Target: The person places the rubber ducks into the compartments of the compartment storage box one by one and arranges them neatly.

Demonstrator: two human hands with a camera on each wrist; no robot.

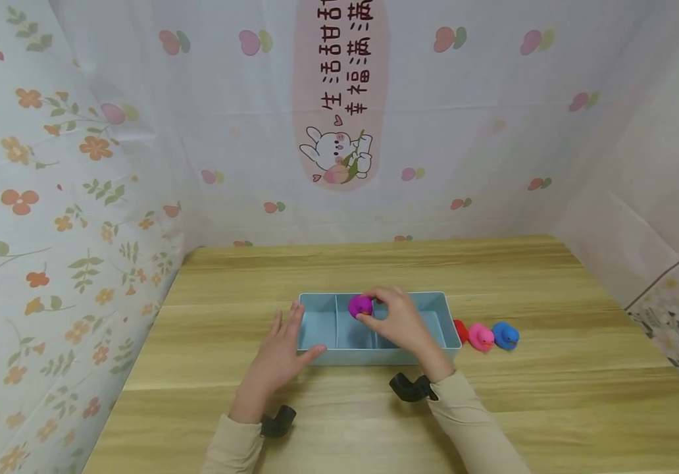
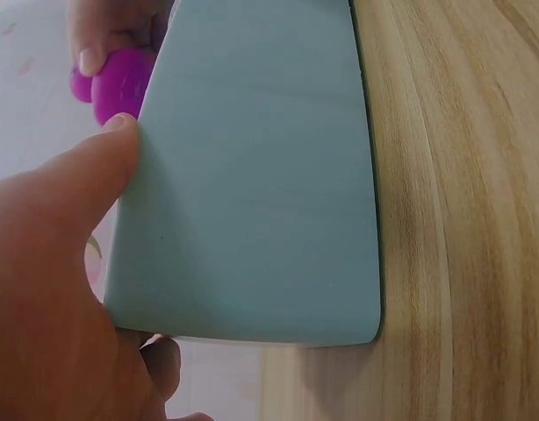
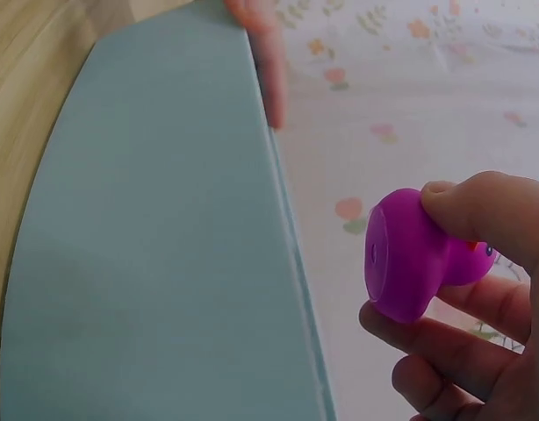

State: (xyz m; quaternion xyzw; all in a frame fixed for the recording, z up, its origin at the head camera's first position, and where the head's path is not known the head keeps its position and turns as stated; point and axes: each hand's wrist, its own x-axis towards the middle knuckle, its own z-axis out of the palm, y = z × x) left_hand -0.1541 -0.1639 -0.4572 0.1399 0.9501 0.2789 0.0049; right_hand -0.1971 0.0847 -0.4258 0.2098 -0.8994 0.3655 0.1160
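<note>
In the head view a light blue divided box [image 1: 369, 357] lies lengthwise on the table. My right hand [image 1: 399, 319] pinches a purple rubber duck [image 1: 360, 306] between thumb and fingers, over the box near its left divider. The right wrist view shows the duck [image 3: 406, 254] tilted, its flat base facing the camera and its head toward the palm. My left hand [image 1: 280, 352] rests on the box's left end with fingers extended. Its thumb touches the front rim in the left wrist view, beside the box's outer wall [image 2: 252, 193].
Just right of the box sit a red duck [image 1: 461, 330], partly hidden by its end, a pink duck [image 1: 481, 337] and a blue duck [image 1: 505, 336]. Beneath everything is a wood-grain table [image 1: 553, 408]. Printed cloth [image 1: 227, 131] hangs behind and at both sides.
</note>
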